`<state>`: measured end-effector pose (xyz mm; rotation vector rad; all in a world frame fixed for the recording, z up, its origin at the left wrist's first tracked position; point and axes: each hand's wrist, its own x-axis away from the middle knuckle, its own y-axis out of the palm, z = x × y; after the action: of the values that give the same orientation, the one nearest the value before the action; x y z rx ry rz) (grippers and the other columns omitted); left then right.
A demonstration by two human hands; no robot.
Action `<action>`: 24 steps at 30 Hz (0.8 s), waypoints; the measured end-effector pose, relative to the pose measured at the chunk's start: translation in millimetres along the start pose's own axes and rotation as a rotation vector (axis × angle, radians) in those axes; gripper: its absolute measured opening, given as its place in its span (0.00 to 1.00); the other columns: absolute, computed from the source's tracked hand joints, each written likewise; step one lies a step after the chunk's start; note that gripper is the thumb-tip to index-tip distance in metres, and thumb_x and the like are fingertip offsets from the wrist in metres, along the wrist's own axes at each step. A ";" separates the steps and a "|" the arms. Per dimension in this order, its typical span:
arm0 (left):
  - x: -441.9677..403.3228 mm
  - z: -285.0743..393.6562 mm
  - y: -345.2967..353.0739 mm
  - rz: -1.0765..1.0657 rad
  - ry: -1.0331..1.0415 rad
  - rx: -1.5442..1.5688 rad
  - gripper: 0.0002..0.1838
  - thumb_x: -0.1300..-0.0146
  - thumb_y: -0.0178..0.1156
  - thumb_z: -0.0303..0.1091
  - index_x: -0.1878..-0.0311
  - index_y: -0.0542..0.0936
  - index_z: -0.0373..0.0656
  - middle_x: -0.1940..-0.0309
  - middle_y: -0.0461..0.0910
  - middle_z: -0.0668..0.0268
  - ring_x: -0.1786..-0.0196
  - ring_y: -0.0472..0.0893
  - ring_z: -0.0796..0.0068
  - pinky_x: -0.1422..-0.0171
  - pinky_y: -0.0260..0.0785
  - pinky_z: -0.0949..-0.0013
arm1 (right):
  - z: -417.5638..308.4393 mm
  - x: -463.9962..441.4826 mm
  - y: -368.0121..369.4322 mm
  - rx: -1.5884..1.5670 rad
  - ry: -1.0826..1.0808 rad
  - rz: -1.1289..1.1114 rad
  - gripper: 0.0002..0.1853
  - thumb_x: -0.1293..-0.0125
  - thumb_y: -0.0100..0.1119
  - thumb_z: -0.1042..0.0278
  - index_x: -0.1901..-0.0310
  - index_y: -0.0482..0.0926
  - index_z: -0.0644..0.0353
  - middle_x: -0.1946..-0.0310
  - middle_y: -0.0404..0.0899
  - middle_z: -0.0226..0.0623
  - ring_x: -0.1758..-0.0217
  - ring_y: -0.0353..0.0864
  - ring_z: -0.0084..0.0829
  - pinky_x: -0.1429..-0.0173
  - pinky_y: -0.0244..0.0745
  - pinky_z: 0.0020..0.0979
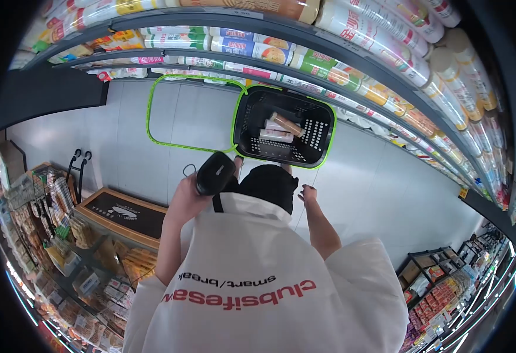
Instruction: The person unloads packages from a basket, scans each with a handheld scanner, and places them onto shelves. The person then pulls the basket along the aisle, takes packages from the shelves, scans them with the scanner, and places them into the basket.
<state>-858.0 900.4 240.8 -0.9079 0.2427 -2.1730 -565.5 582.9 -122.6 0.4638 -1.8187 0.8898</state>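
My left hand [188,197] is wrapped round a black rounded object [215,173] with a thin cord loop beside it; its exact kind I cannot make out. My right hand [308,193] hangs out in front of me, fingers loosely bent and partly apart, with nothing visible in it. On the floor ahead stands a black shopping basket [247,120] with a bright green rim. Its green handle [148,112] is folded down to the left. Inside lie a brown cylindrical pack [286,124] and white cylindrical packs [276,136]. Both hands are apart from the basket.
Curved-looking shelves [352,50] full of cylindrical packs run along the front and right. A wood-framed dark sign [122,212] and a rack of packaged goods [81,265] stand at left. More stocked shelves [440,288] are at lower right. Grey tiled floor [375,188] lies between.
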 end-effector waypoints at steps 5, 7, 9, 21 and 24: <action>-1.4 25.5 -22.2 -0.011 0.114 0.038 0.18 0.46 0.67 0.27 0.51 0.79 0.36 0.63 0.84 0.53 0.60 0.84 0.56 0.54 0.74 0.64 | -29.0 40.4 -27.4 0.015 -0.092 0.027 0.17 0.36 0.58 0.65 0.49 0.77 0.64 0.56 0.76 0.40 0.51 0.78 0.35 0.54 0.87 0.40; -2.6 31.5 -25.5 0.045 0.224 0.092 0.15 0.45 0.68 0.26 0.55 0.79 0.34 0.65 0.84 0.54 0.63 0.83 0.62 0.56 0.73 0.65 | -47.1 55.3 -28.7 0.000 -0.140 0.022 0.16 0.36 0.57 0.65 0.49 0.77 0.64 0.57 0.76 0.39 0.51 0.78 0.35 0.52 0.87 0.40; -4.5 30.8 -30.9 0.097 0.327 0.057 0.12 0.44 0.67 0.26 0.57 0.79 0.34 0.67 0.84 0.56 0.65 0.82 0.66 0.59 0.72 0.65 | -64.7 68.1 -23.7 -0.012 -0.193 0.010 0.16 0.36 0.57 0.65 0.49 0.77 0.64 0.57 0.76 0.38 0.51 0.78 0.34 0.52 0.86 0.40; 6.9 24.3 -57.8 0.102 0.298 0.199 0.18 0.47 0.70 0.30 0.55 0.80 0.32 0.65 0.85 0.56 0.63 0.83 0.67 0.53 0.73 0.65 | -271.2 252.1 47.4 0.079 -1.159 -0.264 0.11 0.28 0.56 0.67 0.50 0.77 0.64 0.56 0.83 0.37 0.56 0.81 0.23 0.54 0.78 0.23; 3.9 10.6 -53.4 0.076 0.320 0.224 0.17 0.47 0.69 0.31 0.54 0.81 0.34 0.64 0.85 0.54 0.60 0.83 0.64 0.51 0.73 0.64 | -332.3 393.3 66.9 0.154 -1.535 -0.154 0.10 0.29 0.58 0.69 0.52 0.78 0.65 0.60 0.82 0.33 0.57 0.80 0.20 0.51 0.76 0.27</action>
<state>-883.4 936.0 273.5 -0.4182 0.1794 -2.2136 -564.3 909.7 280.8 1.6716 -2.9611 0.5132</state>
